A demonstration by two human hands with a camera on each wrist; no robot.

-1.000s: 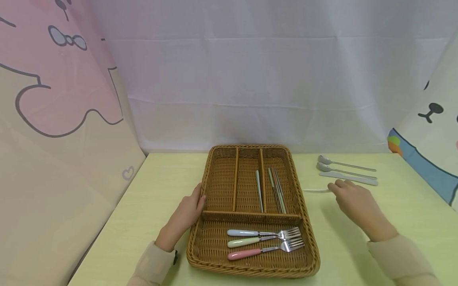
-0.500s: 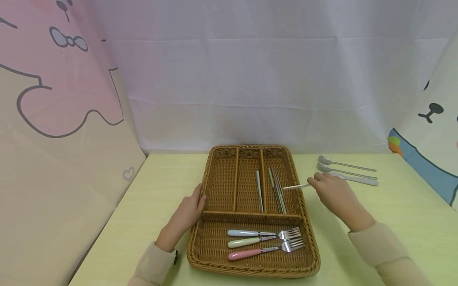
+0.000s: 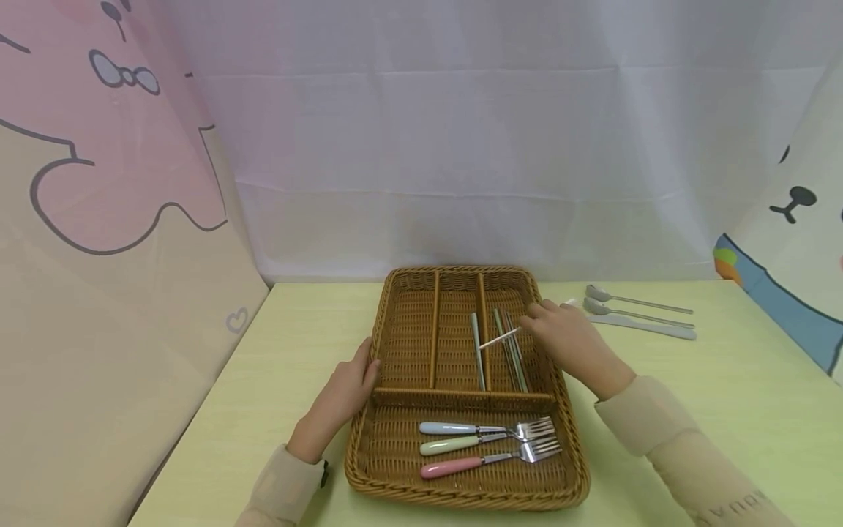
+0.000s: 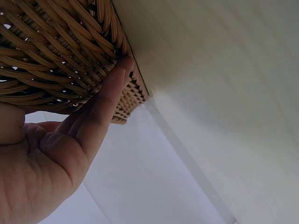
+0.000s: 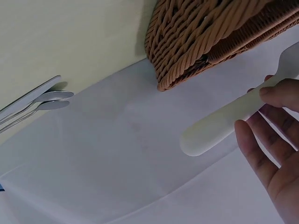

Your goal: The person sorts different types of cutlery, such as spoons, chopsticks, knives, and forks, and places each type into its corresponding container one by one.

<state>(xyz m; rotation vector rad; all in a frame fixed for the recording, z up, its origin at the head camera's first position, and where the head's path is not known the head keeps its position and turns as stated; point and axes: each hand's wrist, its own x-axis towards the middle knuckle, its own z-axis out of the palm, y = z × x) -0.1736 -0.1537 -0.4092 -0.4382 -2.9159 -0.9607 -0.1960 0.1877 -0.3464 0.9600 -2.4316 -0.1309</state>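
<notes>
My right hand pinches a table knife with a thick pale handle, seen close up in the right wrist view. In the head view its thin end slants over the right divider of the wicker cutlery basket, above the chopsticks. My left hand holds the basket's left side, thumb at the rim, fingers stretched along the outer wall. Several chopsticks lie in the right compartment, and a pale slim utensil lies in the middle one. The front compartment holds three forks with coloured handles.
To the right of the basket, two long-handled spoons and another knife lie on the pale yellow table. A white curtain hangs behind the table, and printed cloth panels stand at both sides.
My right hand has moved left with the knife, from the table beside the basket to above its right and middle compartments. The left hand has stayed at the basket's side.
</notes>
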